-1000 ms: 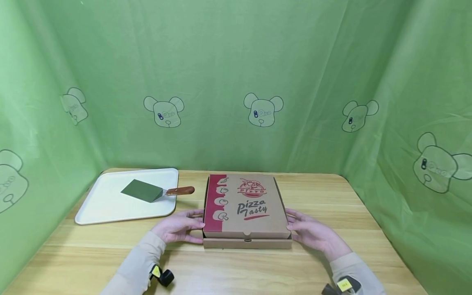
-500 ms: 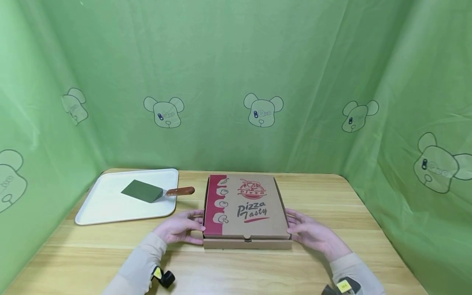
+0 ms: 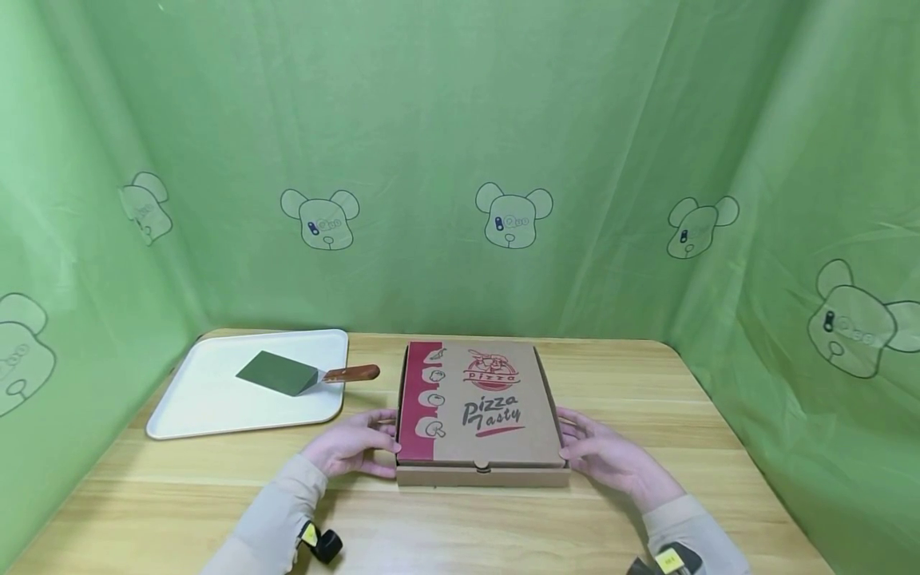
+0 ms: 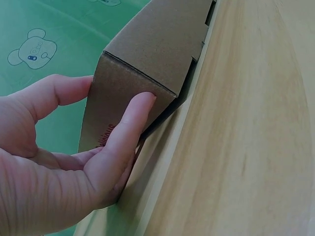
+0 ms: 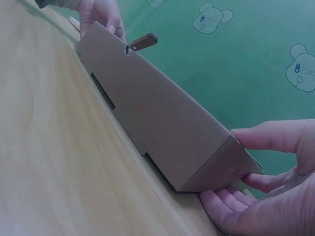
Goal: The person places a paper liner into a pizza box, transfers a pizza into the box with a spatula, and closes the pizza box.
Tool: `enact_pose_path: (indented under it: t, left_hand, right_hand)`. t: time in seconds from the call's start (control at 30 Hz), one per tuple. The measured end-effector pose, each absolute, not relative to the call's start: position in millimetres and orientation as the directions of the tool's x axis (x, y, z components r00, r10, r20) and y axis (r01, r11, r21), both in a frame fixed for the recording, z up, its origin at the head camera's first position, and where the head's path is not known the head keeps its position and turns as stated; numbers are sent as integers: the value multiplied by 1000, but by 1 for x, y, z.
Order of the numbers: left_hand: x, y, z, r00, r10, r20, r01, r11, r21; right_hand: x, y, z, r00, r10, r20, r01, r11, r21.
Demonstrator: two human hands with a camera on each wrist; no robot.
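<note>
A brown cardboard pizza box [image 3: 489, 407] with a red strip and printed lettering lies on the wooden table. Its lid is down, with a narrow step showing between the lid's front edge and the low front wall. My left hand [image 3: 355, 446] holds the box's left side near the front corner, thumb on the lid's edge and fingers against the side wall. At the opposite corner my right hand [image 3: 607, 455] grips the right side. In the right wrist view, that thumb [image 5: 263, 135] sits on the top edge, with fingers [image 5: 224, 206] low on the side wall. The inside of the box is hidden.
A white tray [image 3: 208, 403] rests on the table's left side. Across it lies a pizza server [image 3: 276, 373] with a green blade, its brown wooden handle [image 3: 352, 373] jutting past the tray's right edge towards the box. Green curtains [image 3: 446, 271] enclose the table [image 3: 632, 383].
The front edge of the lid has sunk slightly towards the front wall. Both hands have stayed at the box's sides, their thumbs going down a little with the lid.
</note>
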State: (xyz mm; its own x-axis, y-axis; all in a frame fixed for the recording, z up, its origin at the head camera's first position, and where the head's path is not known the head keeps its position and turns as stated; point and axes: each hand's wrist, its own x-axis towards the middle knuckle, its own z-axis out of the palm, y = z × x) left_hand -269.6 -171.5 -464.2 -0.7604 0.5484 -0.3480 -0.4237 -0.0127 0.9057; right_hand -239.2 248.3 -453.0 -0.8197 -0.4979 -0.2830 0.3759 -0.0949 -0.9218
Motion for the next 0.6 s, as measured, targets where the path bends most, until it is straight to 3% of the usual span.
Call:
enact_pose_path:
  t: [0.6]
  left_hand:
    - [-268, -177, -455, -749, 572, -334, -393, 21, 919]
  right_hand:
    - [-239, 248, -448, -830, -468, -303, 375, -67, -925]
